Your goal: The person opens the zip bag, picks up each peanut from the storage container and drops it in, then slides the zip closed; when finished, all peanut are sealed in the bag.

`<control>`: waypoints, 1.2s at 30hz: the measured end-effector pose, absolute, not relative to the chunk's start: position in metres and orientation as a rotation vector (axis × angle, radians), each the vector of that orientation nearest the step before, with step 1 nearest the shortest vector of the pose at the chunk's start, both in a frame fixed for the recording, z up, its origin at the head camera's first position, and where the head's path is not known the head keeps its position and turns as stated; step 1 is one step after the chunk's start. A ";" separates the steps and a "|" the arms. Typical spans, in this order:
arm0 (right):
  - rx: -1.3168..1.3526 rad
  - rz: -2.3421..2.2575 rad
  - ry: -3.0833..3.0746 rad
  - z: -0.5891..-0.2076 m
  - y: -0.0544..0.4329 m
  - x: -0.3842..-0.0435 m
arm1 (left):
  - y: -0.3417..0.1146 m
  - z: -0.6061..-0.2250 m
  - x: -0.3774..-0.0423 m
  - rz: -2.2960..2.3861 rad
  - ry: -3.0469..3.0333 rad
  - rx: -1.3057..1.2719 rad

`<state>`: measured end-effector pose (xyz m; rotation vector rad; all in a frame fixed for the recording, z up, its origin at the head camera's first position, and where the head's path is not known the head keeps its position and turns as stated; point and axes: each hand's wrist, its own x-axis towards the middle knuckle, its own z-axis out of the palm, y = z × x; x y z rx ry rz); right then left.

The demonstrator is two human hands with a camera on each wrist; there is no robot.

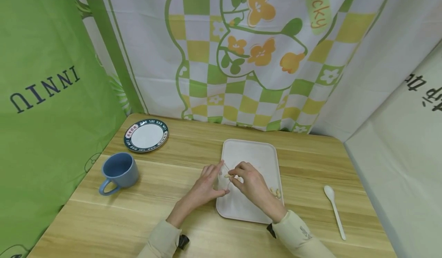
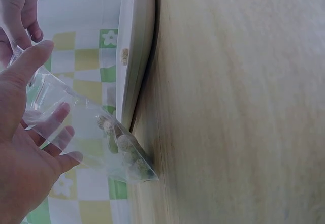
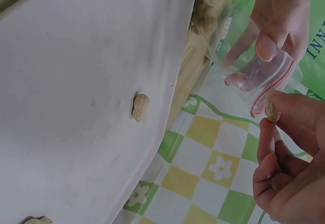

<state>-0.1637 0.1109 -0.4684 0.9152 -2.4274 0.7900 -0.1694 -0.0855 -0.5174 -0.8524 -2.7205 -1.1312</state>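
My left hand (image 1: 206,187) holds a clear zip bag (image 2: 89,122) by its mouth, thumb on one side and fingers spread on the other. Several peanuts in their shells (image 2: 129,155) lie at the bottom of the bag, which hangs beside the tray's edge. Between thumb and fingertips, my right hand (image 1: 251,181) pinches a single peanut (image 3: 273,112) right at the red-striped mouth of the bag. Both hands are over the left part of a white tray (image 1: 248,150). A few loose peanuts (image 1: 276,192) lie near the tray's right edge, partly behind the right forearm.
To the left stand a blue mug (image 1: 121,171) and, farther back, a white plate with a dark patterned rim (image 1: 146,135). A white spoon (image 1: 334,212) lies right of the tray. Printed curtains (image 1: 248,108) close off the wooden table's back.
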 end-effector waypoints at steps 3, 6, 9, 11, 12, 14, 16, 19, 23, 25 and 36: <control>0.907 0.790 -2.449 -0.468 0.110 -0.163 | -0.085 -0.518 -0.170 -1.127 -2.723 -0.854; 0.900 0.802 -2.479 -0.467 0.110 -0.162 | -0.084 -0.517 -0.169 -1.141 -2.729 -0.847; 0.901 0.822 -2.500 -0.467 0.110 -0.161 | -0.084 -0.516 -0.169 -1.139 -2.738 -0.842; 0.912 0.832 -2.503 -0.467 0.110 -0.161 | -0.084 -0.516 -0.169 -1.128 -2.738 -0.842; 0.919 0.834 -2.502 -0.467 0.110 -0.161 | -0.083 -0.516 -0.169 -1.124 -2.736 -0.843; 0.933 0.840 -2.491 -0.468 0.110 -0.161 | -0.083 -0.515 -0.168 -1.119 -2.729 -0.847; 0.941 0.850 -2.485 -0.468 0.111 -0.161 | -0.083 -0.516 -0.169 -1.118 -2.725 -0.851; 0.932 0.862 -2.462 -0.469 0.113 -0.161 | -0.083 -0.515 -0.169 -1.121 -2.723 -0.855; 0.844 0.844 -2.446 -0.471 0.118 -0.167 | -0.083 -0.515 -0.169 -1.111 -2.718 -0.850; 0.778 0.821 -2.460 -0.474 0.123 -0.172 | -0.083 -0.514 -0.169 -1.100 -2.715 -0.847; 0.609 0.778 -2.874 -0.491 0.137 -0.191 | -0.084 -0.515 -0.168 -1.094 -2.744 -0.829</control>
